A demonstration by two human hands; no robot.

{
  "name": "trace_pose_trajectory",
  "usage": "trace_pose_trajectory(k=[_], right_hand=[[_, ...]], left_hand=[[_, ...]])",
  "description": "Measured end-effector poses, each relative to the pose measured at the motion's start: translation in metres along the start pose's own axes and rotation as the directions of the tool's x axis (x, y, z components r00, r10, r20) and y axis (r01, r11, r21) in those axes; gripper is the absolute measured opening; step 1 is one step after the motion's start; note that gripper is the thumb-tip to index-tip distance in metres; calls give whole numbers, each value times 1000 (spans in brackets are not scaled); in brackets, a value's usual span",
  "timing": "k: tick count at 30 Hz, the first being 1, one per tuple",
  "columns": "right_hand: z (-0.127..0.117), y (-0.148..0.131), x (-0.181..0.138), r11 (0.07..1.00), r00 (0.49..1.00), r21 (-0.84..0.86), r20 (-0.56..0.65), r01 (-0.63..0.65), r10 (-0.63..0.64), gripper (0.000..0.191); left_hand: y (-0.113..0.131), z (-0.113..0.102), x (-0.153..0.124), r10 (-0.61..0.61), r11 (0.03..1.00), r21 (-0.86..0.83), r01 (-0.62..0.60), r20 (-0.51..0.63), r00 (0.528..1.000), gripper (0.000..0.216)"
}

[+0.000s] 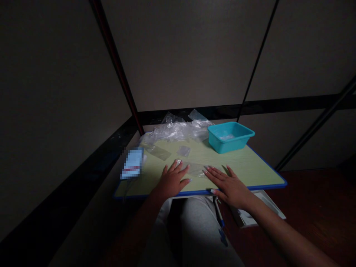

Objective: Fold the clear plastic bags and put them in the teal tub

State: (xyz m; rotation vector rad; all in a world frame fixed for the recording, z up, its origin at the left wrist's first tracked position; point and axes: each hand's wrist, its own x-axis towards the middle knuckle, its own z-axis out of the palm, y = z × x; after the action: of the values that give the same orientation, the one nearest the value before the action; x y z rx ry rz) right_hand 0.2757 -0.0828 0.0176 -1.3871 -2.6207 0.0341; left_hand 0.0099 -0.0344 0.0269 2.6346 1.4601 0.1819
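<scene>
Plastic film point(196, 169) lies on table point(254, 172) between left hand point(171, 181) and right hand point(229, 186), fingers spread at its ends, gripping nothing, seemingly pressing it flat; teal basket point(226, 145) sits aside, perhaps for elbow room.

Text, labels, numbers: none readable | pixelated blue panel point(132, 163): lettering cannot be made out

Free pass over bare tabletop point(258, 172) right of right hand point(228, 187), while turquoise basin point(218, 144) blocks ahead of it, clear-bag heap point(178, 130) blocks farther ahead of left hand point(171, 182), and pixelated item point(132, 164) stands off left.
</scene>
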Motion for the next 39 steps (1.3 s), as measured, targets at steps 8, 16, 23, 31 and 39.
trace_pose_trajectory(k=[8, 16, 23, 31, 39], right_hand=[[-1, 2, 13, 999, 999, 38, -44, -11, 13, 56], [5, -11, 34, 997, 999, 58, 17, -42, 41, 60], [3, -9, 36, 999, 1000, 42, 1, 7, -7, 65], [2, 2, 41, 989, 995, 134, -63, -65, 74, 51], [-9, 19, 71, 965, 969, 134, -67, -227, 237, 32]], left_hand=[[-3, -3, -57, -34, 998, 60, 31, 41, 999, 65], [-22, -1, -48, -268, 954, 102, 282, -133, 954, 63], [-40, 9, -37, -307, 950, 4, 313, -186, 933, 58], [-41, -7, 3, -218, 975, -105, 198, -240, 946, 35], [-44, -8, 16, -157, 971, -204, 121, -166, 974, 22]])
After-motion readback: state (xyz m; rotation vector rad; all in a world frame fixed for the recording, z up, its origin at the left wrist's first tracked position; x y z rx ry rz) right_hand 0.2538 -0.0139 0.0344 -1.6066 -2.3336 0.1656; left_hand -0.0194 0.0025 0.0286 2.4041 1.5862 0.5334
